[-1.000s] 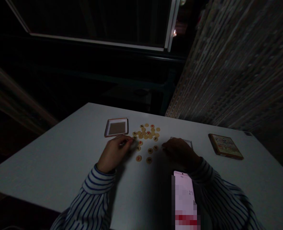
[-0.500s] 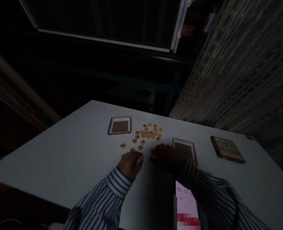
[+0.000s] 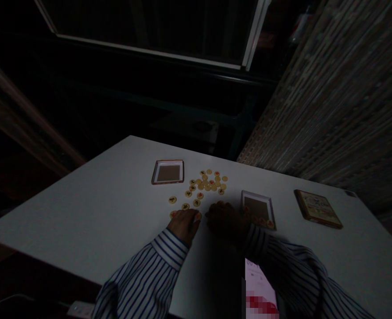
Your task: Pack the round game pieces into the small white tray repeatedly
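Round wooden pieces (image 3: pixel 207 187) with red or black characters, some blank side up, lie scattered mid-table. My left hand (image 3: pixel 184 223) rests palm down at their near edge, fingers bent, with red-marked pieces (image 3: pixel 172 214) beside its fingertips and at its thumb. To the right, my right hand (image 3: pixel 225 221) is low over the table in shadow, fingers curled; what is under them is hidden. Beyond its wrist is an open box half (image 3: pixel 272 212) with several red-marked pieces along its near side. Another open box half (image 3: pixel 153 173) stands at the back left.
A closed flat box with a picture lid (image 3: pixel 318 208) lies on the right of the white table (image 3: pixel 83 212). A lit phone (image 3: pixel 260 285) is at the near edge under my right forearm. A bead curtain (image 3: pixel 315 110) hangs behind on the right.
My right hand has drawn slightly nearer and now covers less of the right box half, so more red-marked pieces show in it. The view has shifted a little.
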`<act>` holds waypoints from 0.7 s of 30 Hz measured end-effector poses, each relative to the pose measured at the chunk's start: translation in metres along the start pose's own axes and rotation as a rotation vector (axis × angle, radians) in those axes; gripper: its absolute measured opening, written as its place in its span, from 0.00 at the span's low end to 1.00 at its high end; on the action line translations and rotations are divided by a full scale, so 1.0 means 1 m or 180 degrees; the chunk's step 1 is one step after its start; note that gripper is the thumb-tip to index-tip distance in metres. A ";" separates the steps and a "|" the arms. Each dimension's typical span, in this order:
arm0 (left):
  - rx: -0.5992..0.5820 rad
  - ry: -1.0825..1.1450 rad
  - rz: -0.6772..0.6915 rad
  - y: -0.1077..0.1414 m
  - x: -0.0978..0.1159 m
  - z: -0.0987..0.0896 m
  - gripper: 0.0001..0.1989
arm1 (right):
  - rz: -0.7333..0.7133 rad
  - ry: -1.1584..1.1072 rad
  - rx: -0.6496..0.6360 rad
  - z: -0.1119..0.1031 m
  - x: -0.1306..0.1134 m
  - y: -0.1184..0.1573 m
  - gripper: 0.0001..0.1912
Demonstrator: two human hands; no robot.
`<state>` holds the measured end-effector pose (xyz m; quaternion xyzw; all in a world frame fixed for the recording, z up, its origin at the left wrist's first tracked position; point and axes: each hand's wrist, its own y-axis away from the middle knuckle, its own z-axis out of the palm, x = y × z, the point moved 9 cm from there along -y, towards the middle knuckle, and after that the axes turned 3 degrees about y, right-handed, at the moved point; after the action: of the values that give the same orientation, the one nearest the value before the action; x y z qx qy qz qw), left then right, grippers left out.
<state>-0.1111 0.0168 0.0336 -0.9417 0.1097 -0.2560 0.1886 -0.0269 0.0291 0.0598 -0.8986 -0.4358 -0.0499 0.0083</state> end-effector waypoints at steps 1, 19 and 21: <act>0.0018 0.0016 0.0004 0.000 0.000 0.000 0.10 | 0.0014 0.0002 -0.0026 0.000 0.000 0.000 0.12; 0.0353 0.0214 0.0063 0.002 0.009 -0.011 0.10 | 0.0054 -0.0064 0.0391 -0.010 0.008 0.021 0.13; 0.0383 0.0251 0.0120 0.002 0.014 -0.013 0.10 | 0.0141 -0.0055 0.0458 -0.014 0.011 0.025 0.13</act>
<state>-0.1064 0.0069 0.0489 -0.9156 0.1192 -0.2954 0.2452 -0.0013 0.0216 0.0753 -0.9055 -0.4183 -0.0104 0.0703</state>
